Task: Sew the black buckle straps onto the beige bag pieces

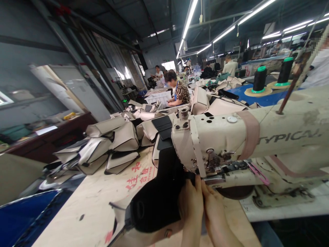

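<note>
A beige and black bag piece [151, 206] lies on the plywood table top, its black side facing up, with one edge at the head of a sewing machine [203, 137]. Both my hands are close together just below the needle area. My left hand [191, 197] has its fingers closed on the bag's edge. Beside it, my right hand [212, 199] is pressed against the same edge, fingers together near the machine's arm. The needle and the exact stitching spot are hidden by the machine head and my fingers.
Beige bags [123, 137] are piled at the left and behind. Black thread cones [259, 80] stand on a blue surface at the right. A co-worker in a patterned top [182, 92] sits beyond the pile. A blue bin [28, 212] is at lower left.
</note>
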`<action>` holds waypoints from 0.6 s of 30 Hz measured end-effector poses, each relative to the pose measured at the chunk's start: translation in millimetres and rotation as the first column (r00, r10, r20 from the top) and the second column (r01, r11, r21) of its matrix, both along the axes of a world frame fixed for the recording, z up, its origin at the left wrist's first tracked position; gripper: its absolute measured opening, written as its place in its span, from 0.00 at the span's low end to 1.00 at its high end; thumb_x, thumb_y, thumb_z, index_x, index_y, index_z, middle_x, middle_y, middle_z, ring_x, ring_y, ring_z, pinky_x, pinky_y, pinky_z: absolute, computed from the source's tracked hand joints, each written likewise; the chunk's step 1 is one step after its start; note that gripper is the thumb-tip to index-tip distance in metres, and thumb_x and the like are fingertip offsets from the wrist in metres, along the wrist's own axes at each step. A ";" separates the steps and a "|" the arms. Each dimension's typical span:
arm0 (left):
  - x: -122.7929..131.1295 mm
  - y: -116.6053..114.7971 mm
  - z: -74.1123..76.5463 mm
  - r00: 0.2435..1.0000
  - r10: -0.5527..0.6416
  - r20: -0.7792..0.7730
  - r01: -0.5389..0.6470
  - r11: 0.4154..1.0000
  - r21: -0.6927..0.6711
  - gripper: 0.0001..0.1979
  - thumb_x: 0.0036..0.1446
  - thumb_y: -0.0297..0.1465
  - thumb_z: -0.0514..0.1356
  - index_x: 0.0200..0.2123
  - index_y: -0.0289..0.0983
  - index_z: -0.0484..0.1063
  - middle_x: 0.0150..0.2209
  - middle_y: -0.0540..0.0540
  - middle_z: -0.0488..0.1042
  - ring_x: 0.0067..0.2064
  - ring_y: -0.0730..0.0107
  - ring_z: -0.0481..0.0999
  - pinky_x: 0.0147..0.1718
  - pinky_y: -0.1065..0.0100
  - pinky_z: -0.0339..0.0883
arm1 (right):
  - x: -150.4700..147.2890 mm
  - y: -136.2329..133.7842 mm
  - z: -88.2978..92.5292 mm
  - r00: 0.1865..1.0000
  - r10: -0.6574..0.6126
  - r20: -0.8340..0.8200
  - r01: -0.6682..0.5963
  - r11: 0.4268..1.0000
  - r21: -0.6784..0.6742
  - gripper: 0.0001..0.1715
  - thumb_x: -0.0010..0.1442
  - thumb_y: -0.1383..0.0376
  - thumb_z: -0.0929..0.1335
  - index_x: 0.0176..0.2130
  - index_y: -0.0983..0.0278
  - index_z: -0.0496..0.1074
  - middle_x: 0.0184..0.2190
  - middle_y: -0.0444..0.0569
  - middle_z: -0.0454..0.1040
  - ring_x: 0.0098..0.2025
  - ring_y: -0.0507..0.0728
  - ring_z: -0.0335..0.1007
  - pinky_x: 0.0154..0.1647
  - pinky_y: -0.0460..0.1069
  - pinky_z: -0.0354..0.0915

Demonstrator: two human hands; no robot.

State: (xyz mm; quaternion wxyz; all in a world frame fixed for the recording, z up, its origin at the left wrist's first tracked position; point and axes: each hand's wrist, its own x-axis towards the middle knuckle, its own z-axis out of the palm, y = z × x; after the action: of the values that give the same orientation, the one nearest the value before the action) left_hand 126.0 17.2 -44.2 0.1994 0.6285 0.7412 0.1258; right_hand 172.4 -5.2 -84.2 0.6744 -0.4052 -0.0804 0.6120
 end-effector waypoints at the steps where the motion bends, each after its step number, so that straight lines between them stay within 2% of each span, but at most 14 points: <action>1: -0.5 0.9 -0.1 1.000 -0.009 0.004 0.009 1.000 -0.015 0.26 0.59 0.44 0.41 0.35 0.34 0.72 0.37 0.37 0.76 0.39 0.58 0.75 0.34 0.66 0.64 | 0.8 0.2 0.2 1.000 0.001 0.012 -0.001 1.000 0.001 0.23 0.41 0.52 0.72 0.30 0.69 0.75 0.31 0.51 0.74 0.38 0.59 0.67 0.38 0.46 0.62; 6: -2.6 3.3 -7.0 0.999 0.020 0.045 -0.018 0.999 -0.042 0.32 0.60 0.44 0.35 0.25 0.36 0.73 0.31 0.38 0.77 0.36 0.59 0.75 0.31 0.68 0.63 | 4.2 2.5 -2.5 0.995 0.012 0.104 -0.008 0.999 -0.041 0.30 0.41 0.49 0.72 0.35 0.71 0.75 0.31 0.53 0.74 0.41 0.60 0.67 0.42 0.48 0.61; 10: -4.5 5.4 -14.1 0.998 0.036 0.046 -0.036 0.999 0.013 0.31 0.60 0.44 0.37 0.25 0.35 0.73 0.31 0.37 0.76 0.37 0.58 0.75 0.33 0.67 0.63 | 5.1 2.5 -3.3 0.998 0.016 0.058 -0.010 0.995 -0.098 0.31 0.37 0.48 0.73 0.34 0.70 0.75 0.32 0.52 0.74 0.40 0.60 0.68 0.38 0.47 0.64; 14: -4.5 8.2 -17.4 0.999 0.035 0.035 -0.035 0.999 -0.003 0.30 0.59 0.44 0.38 0.24 0.35 0.73 0.31 0.37 0.76 0.37 0.58 0.75 0.32 0.67 0.62 | 4.5 1.7 -4.0 1.000 0.020 -0.007 -0.021 0.987 -0.157 0.32 0.34 0.51 0.75 0.35 0.70 0.75 0.34 0.52 0.74 0.39 0.61 0.68 0.34 0.47 0.66; 18: -3.4 9.6 -19.8 1.000 0.029 0.002 -0.029 1.000 0.008 0.29 0.59 0.43 0.38 0.25 0.35 0.73 0.31 0.37 0.76 0.37 0.57 0.75 0.31 0.67 0.62 | 2.5 3.5 -5.3 0.999 -0.018 -0.031 0.015 0.994 -0.110 0.30 0.34 0.52 0.75 0.34 0.70 0.75 0.33 0.52 0.74 0.41 0.61 0.67 0.37 0.47 0.65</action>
State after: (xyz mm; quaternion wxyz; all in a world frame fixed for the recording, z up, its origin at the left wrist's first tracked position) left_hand 122.6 26.8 -64.0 0.1956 0.6184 0.7495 0.1324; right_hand 174.9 -1.7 -89.5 0.6572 -0.4327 -0.0326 0.6163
